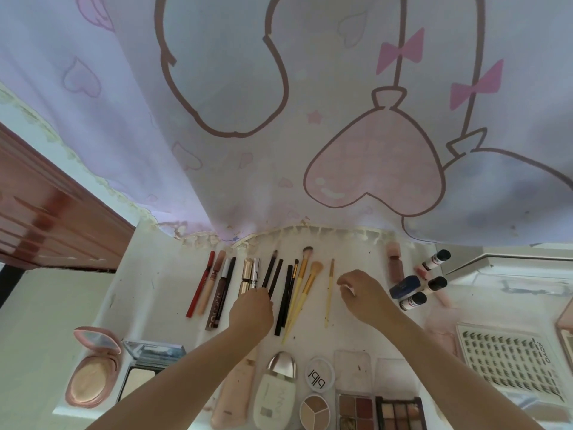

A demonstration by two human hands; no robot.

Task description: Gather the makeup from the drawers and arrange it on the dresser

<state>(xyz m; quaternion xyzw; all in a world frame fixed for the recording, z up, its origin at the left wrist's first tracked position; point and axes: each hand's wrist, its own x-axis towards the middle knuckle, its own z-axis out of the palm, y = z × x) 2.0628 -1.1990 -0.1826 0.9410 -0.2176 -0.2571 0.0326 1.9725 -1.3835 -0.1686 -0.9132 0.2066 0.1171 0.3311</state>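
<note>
White counter (155, 283) fills the lower half of the view, and behind it, toward 12 o'clock, hangs a pale curtain (248, 119) printed with hearts and bows. The makeup lies sorted by kind, probably so that each sort is easy to find: long thin things in one row in the middle, flat cases toward 6 o'clock, small bottles at 3 o'clock.

In the row, from 9 o'clock side, I see a red pencil (200, 283), lip tubes, a gold tube (246, 274), black pencils (280, 302), then yellow brushes (302, 293) and one thin brush (329, 290) a little apart. They lie nearly parallel, tips toward the curtain.

The left hand (252, 308) is over the near ends of the black pencils, fingers curled down on them; it seems to pinch one, maybe to straighten it, but the fingertips are hidden, so I cannot tell surely. The right hand (361, 293) hovers just at 3 o'clock of the thin brush, fingers loosely bent and holding nothing.

Near 6 o'clock lie a round compact (90, 380), palettes (400, 412), a white bottle (274, 395). At 3 o'clock stand the small bottles (412, 290), and a lash tray (508, 361) at 4 o'clock.
</note>
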